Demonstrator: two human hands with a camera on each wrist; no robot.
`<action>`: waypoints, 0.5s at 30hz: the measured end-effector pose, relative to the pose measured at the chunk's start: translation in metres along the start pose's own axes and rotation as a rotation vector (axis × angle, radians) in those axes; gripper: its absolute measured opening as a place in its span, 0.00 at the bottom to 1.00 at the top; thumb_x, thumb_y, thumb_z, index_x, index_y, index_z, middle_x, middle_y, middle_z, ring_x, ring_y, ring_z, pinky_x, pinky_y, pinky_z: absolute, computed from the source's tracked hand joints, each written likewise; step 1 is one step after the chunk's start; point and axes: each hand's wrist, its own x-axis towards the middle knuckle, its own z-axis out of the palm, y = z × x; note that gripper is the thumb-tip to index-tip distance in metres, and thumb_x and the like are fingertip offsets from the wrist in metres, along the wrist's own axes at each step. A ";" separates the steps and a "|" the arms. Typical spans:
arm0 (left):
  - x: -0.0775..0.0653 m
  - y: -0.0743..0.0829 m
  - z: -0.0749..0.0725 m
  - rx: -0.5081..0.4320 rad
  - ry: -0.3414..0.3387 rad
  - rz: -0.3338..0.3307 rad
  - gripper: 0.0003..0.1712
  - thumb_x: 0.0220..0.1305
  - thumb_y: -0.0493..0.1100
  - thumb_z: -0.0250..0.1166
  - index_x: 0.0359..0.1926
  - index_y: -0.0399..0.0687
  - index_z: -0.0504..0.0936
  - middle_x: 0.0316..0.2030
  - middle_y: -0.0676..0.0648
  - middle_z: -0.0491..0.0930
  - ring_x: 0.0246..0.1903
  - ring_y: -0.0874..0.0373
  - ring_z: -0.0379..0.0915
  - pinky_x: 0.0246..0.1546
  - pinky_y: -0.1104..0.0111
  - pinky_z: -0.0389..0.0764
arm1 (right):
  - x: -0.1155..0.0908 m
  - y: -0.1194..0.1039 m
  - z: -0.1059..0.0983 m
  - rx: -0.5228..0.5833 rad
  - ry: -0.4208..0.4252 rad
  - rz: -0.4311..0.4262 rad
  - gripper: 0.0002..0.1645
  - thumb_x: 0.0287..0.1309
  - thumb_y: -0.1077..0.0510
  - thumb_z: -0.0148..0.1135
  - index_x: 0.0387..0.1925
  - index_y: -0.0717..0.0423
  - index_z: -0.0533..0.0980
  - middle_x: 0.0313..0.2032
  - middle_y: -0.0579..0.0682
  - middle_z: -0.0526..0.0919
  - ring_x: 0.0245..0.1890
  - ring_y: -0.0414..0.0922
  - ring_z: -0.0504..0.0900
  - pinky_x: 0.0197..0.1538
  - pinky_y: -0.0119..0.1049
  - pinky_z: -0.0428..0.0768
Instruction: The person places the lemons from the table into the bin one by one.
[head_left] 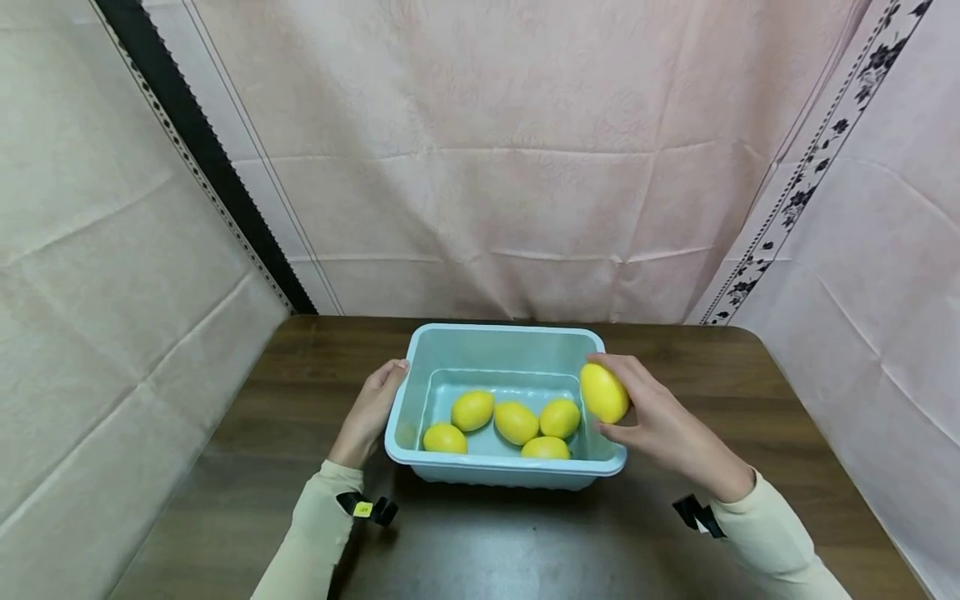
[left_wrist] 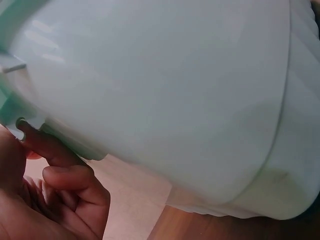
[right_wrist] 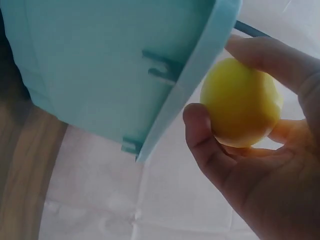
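A light blue plastic basin (head_left: 495,475) stands on the wooden table, with several yellow lemons (head_left: 516,422) lying on its floor. My left hand (head_left: 372,411) grips the basin's left rim; in the left wrist view its curled fingers (left_wrist: 75,182) are at the rim beside the pale outer wall. My right hand (head_left: 660,417) holds one more lemon (head_left: 603,392) between thumb and fingers, at the basin's right rim. The right wrist view shows this held lemon (right_wrist: 241,102) just outside the rim (right_wrist: 187,82), level with the basin's upper edge.
The dark wooden table (head_left: 480,550) extends around the basin on both sides and in front. Pale cloth (head_left: 480,167) hangs behind it and along the left and right. Dark straps with small devices (head_left: 367,507) sit on both wrists.
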 end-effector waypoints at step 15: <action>-0.002 0.002 0.000 0.011 -0.006 -0.008 0.30 0.84 0.61 0.47 0.62 0.39 0.74 0.47 0.38 0.78 0.41 0.53 0.78 0.39 0.68 0.84 | 0.018 -0.012 0.016 -0.034 -0.070 -0.091 0.48 0.52 0.70 0.77 0.73 0.51 0.68 0.67 0.52 0.69 0.59 0.50 0.76 0.61 0.52 0.81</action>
